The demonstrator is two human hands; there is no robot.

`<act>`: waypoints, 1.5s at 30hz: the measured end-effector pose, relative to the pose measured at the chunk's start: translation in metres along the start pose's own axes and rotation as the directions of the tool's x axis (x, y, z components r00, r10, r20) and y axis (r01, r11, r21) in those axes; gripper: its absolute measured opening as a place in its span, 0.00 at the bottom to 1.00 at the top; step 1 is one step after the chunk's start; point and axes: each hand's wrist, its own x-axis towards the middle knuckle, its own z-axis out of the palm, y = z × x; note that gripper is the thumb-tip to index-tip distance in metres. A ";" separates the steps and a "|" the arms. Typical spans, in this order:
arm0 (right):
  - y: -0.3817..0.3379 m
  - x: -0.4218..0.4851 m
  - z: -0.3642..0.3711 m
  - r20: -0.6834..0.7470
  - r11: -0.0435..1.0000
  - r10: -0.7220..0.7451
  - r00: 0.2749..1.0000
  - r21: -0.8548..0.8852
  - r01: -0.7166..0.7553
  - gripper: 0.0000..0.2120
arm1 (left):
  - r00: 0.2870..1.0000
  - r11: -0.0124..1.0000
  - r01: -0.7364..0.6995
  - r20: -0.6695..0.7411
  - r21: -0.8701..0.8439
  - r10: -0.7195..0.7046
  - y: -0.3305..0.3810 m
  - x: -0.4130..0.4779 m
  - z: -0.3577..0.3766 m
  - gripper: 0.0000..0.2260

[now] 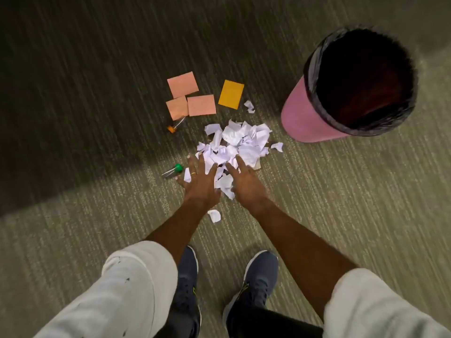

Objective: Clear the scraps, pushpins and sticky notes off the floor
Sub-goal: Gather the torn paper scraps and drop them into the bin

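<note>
- The grey-green striped carpet floor (97, 98) carries all the litter; one pink round waste bin with a black liner (317, 118) stands at about two o'clock from the heap, near it but not touching.
- One loose heap of torn white paper scraps (235, 142) lies in the middle, with four stray scraps I can count apart from it: one at twelve o'clock by the yellow note, one at three o'clock, one at six o'clock between the forearms, and one by the left thumb.
- The left hand (201, 180) lies spread, palm down, on the heap's seven o'clock edge; the right hand (244, 181) lies likewise at its five o'clock edge, fingers open, neither pinching anything.
- To do this well, I judge the hands should sweep inward from both sides, cupping under the heap and pressing together before lifting, so little drops on the way to the bin.
- Four sticky notes: three pink paper sticky notes (183, 84) at eleven o'clock, one yellow paper sticky note (231, 94) at twelve.
- Two pushpins: one green-headed pushpin (176, 169) just beside the left hand at nine o'clock, one orange-headed pushpin (172, 128) at ten; keep fingers off their points.
</note>
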 end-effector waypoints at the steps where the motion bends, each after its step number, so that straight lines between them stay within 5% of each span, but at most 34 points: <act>1: 0.000 0.007 0.009 0.042 1.000 -0.004 0.999 -0.011 0.004 0.41 | 0.999 1.000 0.002 0.035 0.000 -0.002 -0.002 0.005 0.009 0.38; 8: 0.010 0.051 0.080 0.157 0.999 -0.031 0.987 0.022 0.028 0.44 | 0.980 0.979 0.142 0.161 -0.147 -0.118 -0.021 0.044 0.076 0.52; 14: 0.007 0.062 0.113 -0.078 1.000 -0.014 0.997 -0.009 0.014 0.31 | 0.986 0.977 0.061 -0.142 -0.202 -0.091 -0.027 0.054 0.112 0.23; 23: 0.001 0.058 0.110 -0.217 0.987 0.040 0.975 0.160 -0.005 0.18 | 0.972 0.951 -0.127 -0.226 -0.281 0.063 -0.037 0.056 0.110 0.10; 31: 0.001 0.004 0.056 -0.248 0.938 0.140 0.958 0.344 -0.048 0.12 | 0.950 0.857 -0.073 -0.296 -0.510 -0.096 -0.013 0.006 0.049 0.10; 45: 0.022 -0.107 -0.169 -0.473 0.883 0.351 0.808 0.455 -0.117 0.17 | 0.924 0.816 -0.246 -0.382 -0.523 0.033 0.099 -0.062 -0.161 0.10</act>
